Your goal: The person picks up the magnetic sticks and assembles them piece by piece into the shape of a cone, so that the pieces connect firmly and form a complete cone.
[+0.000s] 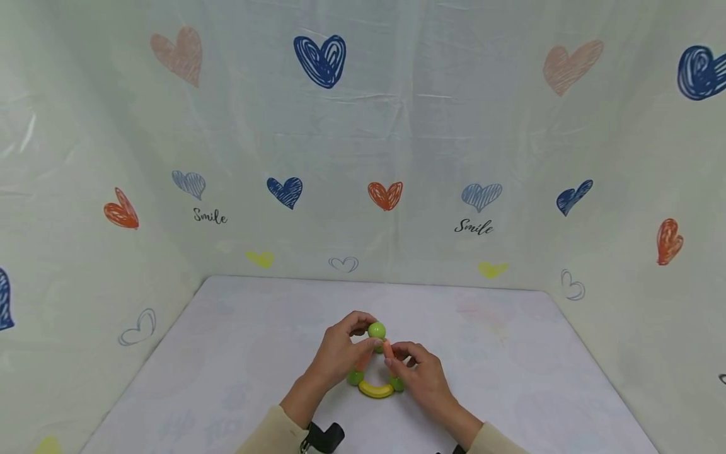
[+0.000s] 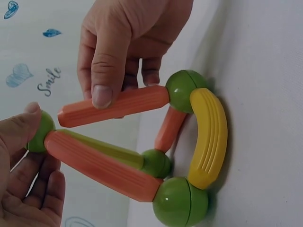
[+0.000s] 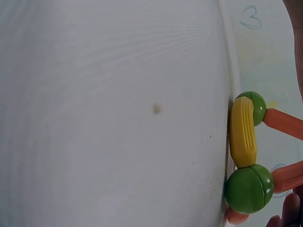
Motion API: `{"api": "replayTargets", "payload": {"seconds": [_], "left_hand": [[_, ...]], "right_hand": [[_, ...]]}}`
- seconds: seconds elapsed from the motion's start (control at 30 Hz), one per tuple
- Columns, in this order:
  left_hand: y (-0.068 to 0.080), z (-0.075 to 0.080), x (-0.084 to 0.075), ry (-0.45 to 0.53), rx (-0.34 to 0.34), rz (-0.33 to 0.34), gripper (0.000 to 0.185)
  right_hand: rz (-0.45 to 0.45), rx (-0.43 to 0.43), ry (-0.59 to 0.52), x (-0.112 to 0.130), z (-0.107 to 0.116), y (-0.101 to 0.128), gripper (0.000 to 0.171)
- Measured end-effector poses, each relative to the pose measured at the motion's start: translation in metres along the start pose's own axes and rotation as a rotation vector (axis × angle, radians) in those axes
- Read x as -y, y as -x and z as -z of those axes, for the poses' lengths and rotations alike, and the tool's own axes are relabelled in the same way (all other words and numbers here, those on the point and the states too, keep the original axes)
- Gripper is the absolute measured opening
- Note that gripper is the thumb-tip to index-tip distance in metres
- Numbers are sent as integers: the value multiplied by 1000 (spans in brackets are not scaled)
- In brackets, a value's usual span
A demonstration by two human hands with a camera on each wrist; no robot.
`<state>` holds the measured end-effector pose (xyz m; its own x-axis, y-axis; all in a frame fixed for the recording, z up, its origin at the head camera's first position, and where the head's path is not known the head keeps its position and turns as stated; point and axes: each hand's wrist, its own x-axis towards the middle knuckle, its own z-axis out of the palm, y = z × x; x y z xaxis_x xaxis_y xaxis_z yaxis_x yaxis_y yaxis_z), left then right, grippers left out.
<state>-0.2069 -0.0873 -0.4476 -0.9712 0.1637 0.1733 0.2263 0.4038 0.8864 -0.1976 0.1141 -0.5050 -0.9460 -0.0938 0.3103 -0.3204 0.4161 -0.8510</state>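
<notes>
Hands meet over a small toy frame at the near middle of the tabletop [image 1: 238, 328]. Right hand [image 1: 422, 372] pinches a loose orange rod [image 2: 113, 106], thumb on top and fingers behind it, per the left wrist view. Far end of that rod sits against a green ball [image 2: 182, 90]; near end is free, just short of the top ball [image 1: 377, 330]. Left hand [image 1: 340, 353] grips that top ball, thumb pressed on it, fingers curled beneath.

Frame so far: yellow curved bar [image 1: 375, 390] lying on the tabletop between two green balls, orange rods rising from them toward the top ball, a third ball [image 2: 156, 163] behind.

Judged step: closing the apex. Next move likely needs the rod's free end swung onto the top ball while the left hand steadies it.

Pose: both forearms come in from the near edge, wrists low, cream sleeves [image 1: 272, 435]. Heart-print cloth [image 1: 363, 126] surrounds.
</notes>
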Motion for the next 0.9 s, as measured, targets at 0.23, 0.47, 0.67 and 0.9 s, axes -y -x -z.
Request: {"api": "replayTargets", "payload": {"seconds": [0.23,0.47,0.67,0.9], "left_hand": [[-1,-1,-1,7,16,-4,32],[0,0,-3,-11,29,-18,36],[1,-1,-5,-34,45,-28,35],[1,-1,-4,-48,28,-39,35]], "right_hand": [[-11,-2,1,1,0,0,18],[-12,-9,5,2,0,1,18],[-5,-13,5,0,-1,1,17],[-29,-3,19,1,-1,1,20]]}}
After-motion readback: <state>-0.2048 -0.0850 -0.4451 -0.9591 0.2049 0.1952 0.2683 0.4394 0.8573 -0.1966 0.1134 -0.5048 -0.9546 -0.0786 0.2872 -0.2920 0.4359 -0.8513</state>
